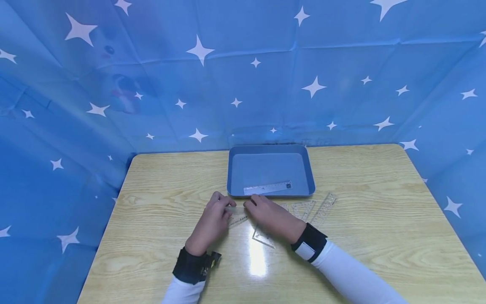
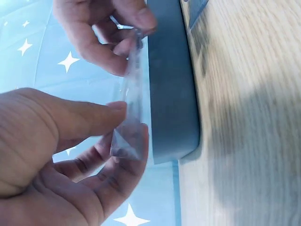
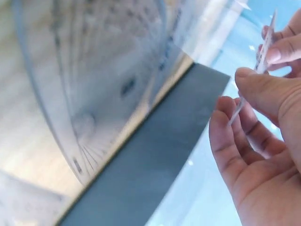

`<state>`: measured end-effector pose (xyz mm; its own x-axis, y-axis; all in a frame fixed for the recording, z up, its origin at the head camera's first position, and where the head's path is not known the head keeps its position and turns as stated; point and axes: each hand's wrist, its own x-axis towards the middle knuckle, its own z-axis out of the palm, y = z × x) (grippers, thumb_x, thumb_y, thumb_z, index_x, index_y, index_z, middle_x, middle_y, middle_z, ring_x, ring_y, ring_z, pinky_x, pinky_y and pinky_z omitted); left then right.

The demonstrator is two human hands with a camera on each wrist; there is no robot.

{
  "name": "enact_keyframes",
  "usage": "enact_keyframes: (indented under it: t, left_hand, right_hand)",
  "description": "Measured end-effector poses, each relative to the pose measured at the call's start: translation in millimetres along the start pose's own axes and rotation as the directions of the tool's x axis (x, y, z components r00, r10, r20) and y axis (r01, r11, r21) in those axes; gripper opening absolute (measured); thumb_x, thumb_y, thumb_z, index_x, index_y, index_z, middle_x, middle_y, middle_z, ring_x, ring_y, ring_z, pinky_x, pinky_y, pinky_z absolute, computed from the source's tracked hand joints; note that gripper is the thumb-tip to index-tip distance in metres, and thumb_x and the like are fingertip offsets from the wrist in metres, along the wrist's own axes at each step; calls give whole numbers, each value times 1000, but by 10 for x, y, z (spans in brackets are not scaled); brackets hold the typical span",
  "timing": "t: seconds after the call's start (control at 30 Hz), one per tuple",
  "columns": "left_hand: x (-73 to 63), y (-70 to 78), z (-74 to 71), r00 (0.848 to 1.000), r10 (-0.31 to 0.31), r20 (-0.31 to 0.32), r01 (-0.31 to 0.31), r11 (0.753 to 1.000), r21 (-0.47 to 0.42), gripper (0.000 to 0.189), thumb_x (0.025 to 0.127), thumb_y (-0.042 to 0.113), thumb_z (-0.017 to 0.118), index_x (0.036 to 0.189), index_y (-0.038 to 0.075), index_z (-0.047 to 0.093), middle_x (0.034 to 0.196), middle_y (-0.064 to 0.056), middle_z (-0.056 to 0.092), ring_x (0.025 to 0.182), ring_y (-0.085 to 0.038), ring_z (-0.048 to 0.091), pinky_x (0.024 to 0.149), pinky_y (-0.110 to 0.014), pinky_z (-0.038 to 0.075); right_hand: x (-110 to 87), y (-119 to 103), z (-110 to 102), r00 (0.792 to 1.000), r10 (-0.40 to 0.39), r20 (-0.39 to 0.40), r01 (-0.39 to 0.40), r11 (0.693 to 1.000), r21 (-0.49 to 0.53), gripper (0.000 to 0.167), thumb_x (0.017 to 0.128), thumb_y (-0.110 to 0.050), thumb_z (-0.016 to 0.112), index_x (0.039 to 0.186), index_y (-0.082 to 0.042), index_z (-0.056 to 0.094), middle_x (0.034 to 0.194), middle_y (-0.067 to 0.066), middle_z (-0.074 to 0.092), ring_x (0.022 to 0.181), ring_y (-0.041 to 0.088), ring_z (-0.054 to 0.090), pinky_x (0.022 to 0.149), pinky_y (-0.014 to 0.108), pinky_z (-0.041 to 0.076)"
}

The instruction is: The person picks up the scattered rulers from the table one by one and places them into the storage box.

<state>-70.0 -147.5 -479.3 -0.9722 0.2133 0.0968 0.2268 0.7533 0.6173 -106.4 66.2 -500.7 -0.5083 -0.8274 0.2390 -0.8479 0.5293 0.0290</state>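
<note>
Against blue star-print backdrop [image 1: 243, 76], glossy wood-grain table [image 1: 159, 181], glare streaking its top, bears blue tray [image 1: 269, 164], 1 clear ruler [image 1: 267, 188] inside. Just in front of tray, left hand [image 1: 214, 217] and right hand [image 1: 271, 215], fingers curled nearly closed, pinch 1 clear plastic piece [image 2: 133, 96] between them. Piece looks thin, light, fairly stiff; likely slippery, could crack if bent. Best grip: flat faces near ends, thumb opposing fingertips.

white-starred blue cloth [image 1: 243, 84] | pale wood-grain table [image 1: 379, 236] | white glare [image 1: 257, 258]
</note>
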Motion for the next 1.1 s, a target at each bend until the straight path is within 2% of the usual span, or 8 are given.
enact_keyframes:
  t: [0.23, 0.43, 0.53, 0.6, 0.77, 0.9, 1.1]
  left_hand:
    - [33, 67, -26, 1000, -14, -23, 14, 1000, -11, 21, 90, -9, 70, 105, 5, 74, 101, -6, 54, 83, -14, 55, 74, -29, 52]
    - [39, 85, -39, 997, 31, -73, -31, 999, -7, 19, 90, -6, 74, 106, 3, 74, 107, -5, 56, 83, -13, 58, 71, -27, 53]
    - [56, 114, -64, 994, 67, -87, -69, 998, -12, 22, 89, -2, 77, 110, 1, 74, 108, -6, 57, 81, -12, 60, 69, -25, 54]
    - [71, 143, -87, 992, 92, -87, -92, 996, -5, 28, 86, 2, 81, 113, 0, 74, 109, -6, 58, 82, -13, 60, 69, -26, 54]
    - [115, 220, -146, 987, 141, -77, -136, 988, 72, 47, 79, 10, 90, 121, 0, 72, 115, -7, 59, 95, -23, 57, 80, -35, 53]
    - [156, 258, -165, 985, 161, -66, -152, 981, 121, 52, 79, 9, 90, 125, 2, 69, 121, -11, 59, 106, -30, 55, 86, -40, 52]
    - [286, 320, -177, 978, 198, -73, -180, 964, 197, 52, 80, 7, 89, 127, 1, 68, 124, -14, 60, 107, -33, 54, 89, -42, 51]
  right_hand:
    - [-19, 51, -48, 1000, 8, -29, -5, 996, 94, 26, 99, 2, 59, 125, -3, 62, 102, 5, 58, 85, 13, 55, 74, 27, 54]
    - [-41, 108, -163, 998, 25, -54, -15, 983, 184, 33, 101, -1, 60, 133, -6, 61, 104, 3, 56, 88, 12, 52, 75, 26, 50]
    - [-44, 144, -242, 996, 23, -85, -10, 988, 156, 37, 99, 1, 62, 135, -8, 63, 108, 4, 59, 93, 13, 55, 78, 27, 53]
    - [-36, 173, -296, 994, 27, -102, -12, 990, 142, 37, 98, 2, 63, 135, -7, 64, 106, 4, 58, 91, 12, 53, 75, 26, 52]
    - [12, 253, -425, 995, 23, -97, -14, 996, 92, 35, 99, 1, 64, 134, -5, 65, 101, 4, 56, 82, 10, 47, 68, 24, 47]
    - [49, 324, -475, 997, 25, -79, -22, 999, 34, 33, 100, -5, 66, 132, -6, 67, 101, 4, 58, 81, 9, 48, 67, 21, 49]
    - [98, 434, -537, 996, 38, -77, -37, 999, 6, 32, 98, -6, 69, 130, -7, 68, 103, 5, 59, 82, 10, 52, 66, 22, 51]
